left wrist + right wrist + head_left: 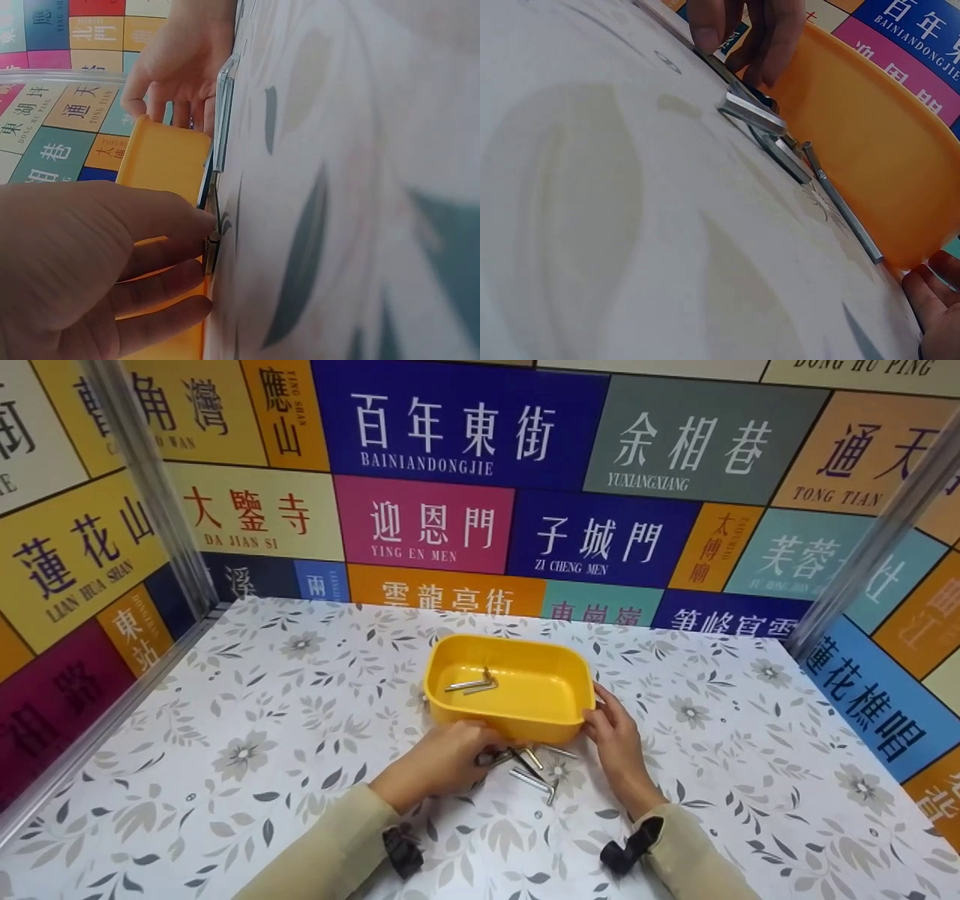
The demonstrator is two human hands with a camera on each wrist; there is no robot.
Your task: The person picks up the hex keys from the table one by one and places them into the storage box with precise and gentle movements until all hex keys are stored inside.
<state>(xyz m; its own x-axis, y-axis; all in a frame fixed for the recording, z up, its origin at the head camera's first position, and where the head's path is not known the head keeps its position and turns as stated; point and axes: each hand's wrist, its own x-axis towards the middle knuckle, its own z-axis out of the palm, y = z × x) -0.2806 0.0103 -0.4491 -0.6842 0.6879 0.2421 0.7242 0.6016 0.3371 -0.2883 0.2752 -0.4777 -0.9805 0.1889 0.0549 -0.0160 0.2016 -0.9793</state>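
A yellow plastic box (517, 727) stands on the table with a few L-shaped hex keys (472, 685) inside, at its left end. My left hand (454, 754) is down at the front of the box, thumb and fingers pinching a hex key (212, 251) low by the tabletop. More loose metal hex keys (534, 781) lie beside it, in front of the box; one silver key (754, 114) overlaps others in the right wrist view. My right hand (619, 735) holds the box's right front corner, with the thumb in front and the fingers along the end.
A white tablecloth (300, 720) with grey leaves and flowers covers the table. Colourful panels with large characters (450, 427) stand behind and at both sides. Clear upright posts (161, 495) mark the corners. Dark bands (403, 851) sit at the sleeve cuffs.
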